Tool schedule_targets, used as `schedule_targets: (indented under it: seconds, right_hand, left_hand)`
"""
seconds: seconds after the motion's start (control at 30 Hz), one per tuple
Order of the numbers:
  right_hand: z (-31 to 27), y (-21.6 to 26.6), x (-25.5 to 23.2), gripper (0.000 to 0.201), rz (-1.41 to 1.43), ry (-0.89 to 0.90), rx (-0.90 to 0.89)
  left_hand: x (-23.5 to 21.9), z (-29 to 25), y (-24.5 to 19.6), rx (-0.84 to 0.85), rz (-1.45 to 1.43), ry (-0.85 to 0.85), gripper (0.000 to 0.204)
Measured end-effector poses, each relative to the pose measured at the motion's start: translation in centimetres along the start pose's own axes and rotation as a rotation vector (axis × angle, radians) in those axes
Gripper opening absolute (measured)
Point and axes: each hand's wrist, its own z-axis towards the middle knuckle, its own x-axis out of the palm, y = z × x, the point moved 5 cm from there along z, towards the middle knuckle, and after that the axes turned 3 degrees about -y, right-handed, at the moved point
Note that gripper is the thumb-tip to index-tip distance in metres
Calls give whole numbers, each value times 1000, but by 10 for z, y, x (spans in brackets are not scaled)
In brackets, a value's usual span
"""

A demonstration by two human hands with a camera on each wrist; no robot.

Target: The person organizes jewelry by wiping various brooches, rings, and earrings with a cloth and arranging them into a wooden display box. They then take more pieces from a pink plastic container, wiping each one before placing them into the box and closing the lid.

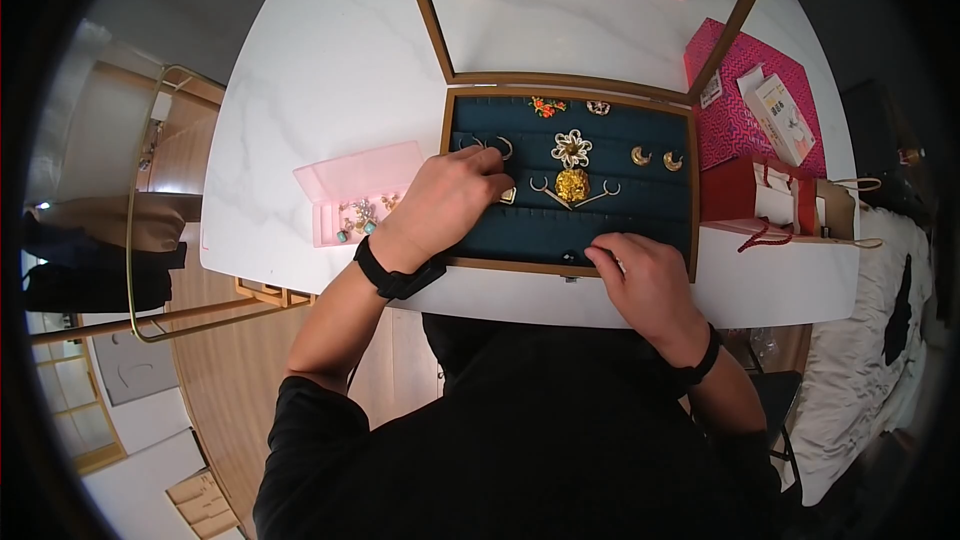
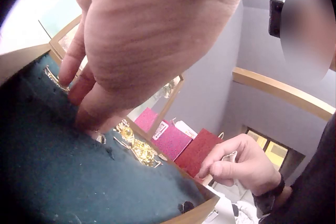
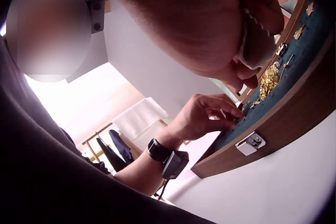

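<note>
My left hand reaches into the left side of a wooden jewelry box lined in dark green. Its thumb and finger pinch a small square gold-rimmed earring low against the lining. Above those fingers, thin hoop earrings sit in the slots. To the right are a white flower brooch, a yellow sparkling piece and gold crescent earrings. My right hand hovers at the box's front right edge, fingers curled round a crumpled white cloth.
A pink case with several earrings stands open left of the box. The box's glass lid is raised behind. On the right lie a magenta box, a small white carton and a red paper bag.
</note>
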Motion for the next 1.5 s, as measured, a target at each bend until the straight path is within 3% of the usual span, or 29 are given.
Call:
schedule_targets:
  seconds: [0.27, 0.4, 0.47, 0.6, 0.63, 0.67, 0.73, 0.77, 0.87, 1.07, 1.3, 1.37, 1.5]
  right_hand:
    - [1, 7, 0, 14, 7, -16, -39]
    - [-3, 3, -9, 10, 48, -48, -6]
    - [-5, -7, -11, 9, 69, -48, 12]
    - [-13, -26, -17, 7, 69, -56, 34]
    - [-14, -31, -18, 7, 74, -62, 61]
    - [-14, -34, -19, 6, 79, -73, 87]
    - [-11, -34, -18, 6, 84, -78, 85]
    - [-10, -33, -17, 6, 86, -80, 90]
    - [-4, -26, -11, 7, 96, -83, 66]
    - [-2, -17, -3, 8, 105, -34, 37]
    - [-6, -22, 0, 7, 113, -42, 48]
    - [-6, -21, 1, 7, 114, -40, 51]
    - [-5, -20, 2, 8, 121, -32, 42]
  left_hand:
    - [-15, -10, -7, 2, 14, -60, 17]
    - [-37, -42, -7, -63, -194, -83, 19]
    - [-47, -80, 20, -379, -485, -136, 15]
    - [-94, -164, 106, -762, -126, -521, 10]
    - [-109, -173, 108, -820, -17, -493, 10]
    - [-114, -177, 108, -793, 26, -415, 14]
    - [-106, -173, 98, -675, -173, -326, 17]
    - [-96, -168, 92, -712, -203, -190, 19]
    - [-71, -148, 71, -413, -17, -78, 24]
    - [-55, -141, 77, -407, 113, 124, 25]
    - [-52, -137, 82, -357, 6, 50, 33]
    - [-53, -137, 82, -379, -219, -39, 33]
    - [-74, -148, 88, -482, -237, -103, 31]
